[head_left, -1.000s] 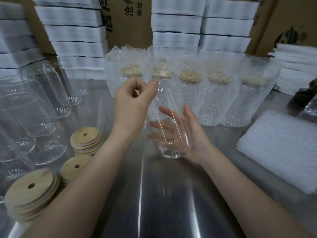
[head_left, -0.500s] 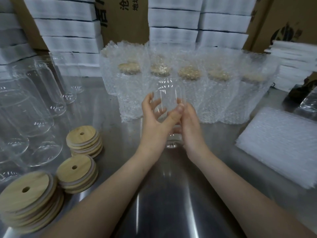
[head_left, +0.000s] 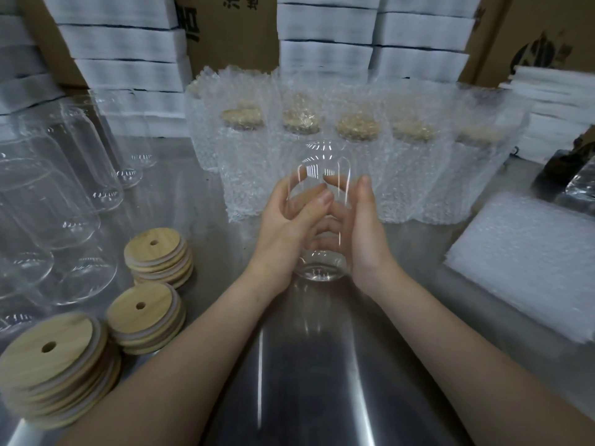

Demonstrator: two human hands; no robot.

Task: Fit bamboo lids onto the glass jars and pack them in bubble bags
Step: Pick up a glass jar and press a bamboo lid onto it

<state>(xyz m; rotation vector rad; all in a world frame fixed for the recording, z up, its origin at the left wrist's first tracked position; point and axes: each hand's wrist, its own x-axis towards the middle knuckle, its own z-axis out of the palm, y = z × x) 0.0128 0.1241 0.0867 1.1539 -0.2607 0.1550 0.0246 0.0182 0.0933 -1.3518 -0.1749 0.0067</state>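
A clear, lidless glass jar point(head_left: 323, 165) stands upright at the table's middle. My left hand point(head_left: 285, 231) grips its left side, thumb and fingers curled round the glass. My right hand point(head_left: 367, 239) holds the right side, thumb pointing up and fingers wrapped behind the jar. Three stacks of round bamboo lids with centre holes lie to the left: a far stack point(head_left: 154, 249), a middle stack point(head_left: 141, 312) and a near stack point(head_left: 48, 352). Behind the jar stands a row of lidded jars in bubble bags point(head_left: 357, 133).
Several empty glass jars point(head_left: 48, 201) crowd the left side of the steel table point(head_left: 322, 381). A flat pile of bubble bags point(head_left: 528, 262) lies at the right. White foam stacks point(head_left: 128, 43) and cardboard boxes point(head_left: 231, 33) line the back.
My left hand came down from near the jar's rim to grip its side. My right hand closed round the jar, which went from tilted to upright.
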